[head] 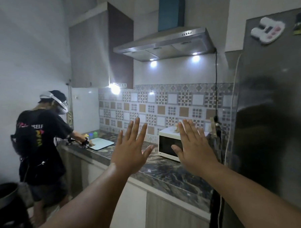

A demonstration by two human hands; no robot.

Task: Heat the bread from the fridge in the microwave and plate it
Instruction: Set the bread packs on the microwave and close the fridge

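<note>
our left hand (131, 153): raised, fingers spread straight, holding nothing. our right hand (194, 151): raised likewise, fingers straight, empty. microwave (167, 144): white, door shut, on the marble counter (166, 174) beyond our fingertips, partly behind the right hand. fridge (275, 107): grey, closed, at right. bread: we cannot see it.

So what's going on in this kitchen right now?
The person wearing the camera holds both hands up, fingers spread: left hand, right hand, holding nothing. The white microwave sits shut on the counter, beside the closed fridge. No bread is out yet. A second person works at a cutting board.
</note>
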